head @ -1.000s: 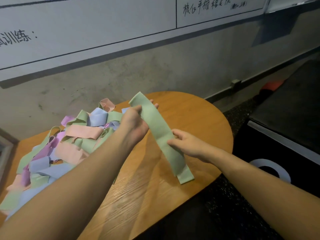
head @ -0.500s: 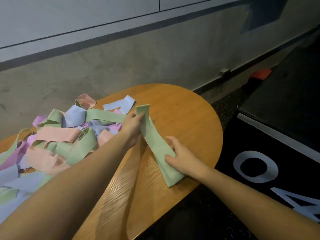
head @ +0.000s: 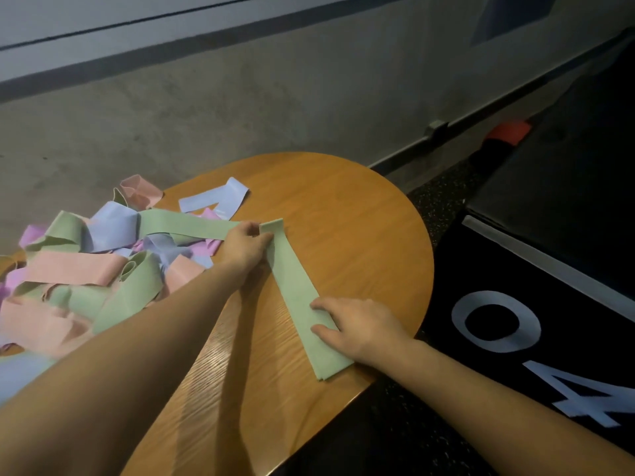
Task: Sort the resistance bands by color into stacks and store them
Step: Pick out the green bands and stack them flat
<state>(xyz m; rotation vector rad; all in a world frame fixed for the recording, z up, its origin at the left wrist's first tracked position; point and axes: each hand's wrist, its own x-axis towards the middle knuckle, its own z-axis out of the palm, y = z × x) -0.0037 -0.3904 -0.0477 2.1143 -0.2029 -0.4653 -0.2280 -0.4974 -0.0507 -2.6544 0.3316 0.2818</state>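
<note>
A green resistance band (head: 298,297) lies flat and straight on the wooden table (head: 360,235), running from the middle toward the front edge. My left hand (head: 245,249) pinches its far end. My right hand (head: 357,324) presses its near part down with straight fingers. To the left sits a tangled pile of bands (head: 86,266) in green, pink, blue and purple. One blue band (head: 220,201) lies at the pile's far right edge.
A grey wall (head: 206,97) runs close behind the table. To the right, below the table's rounded edge, lie a dark floor and a black mat (head: 515,338) marked with white figures. A red object (head: 508,132) sits by the wall base.
The green band has come down from the air onto the table and now lies flat. Both hands moved down with it, and the view tilted lower.
</note>
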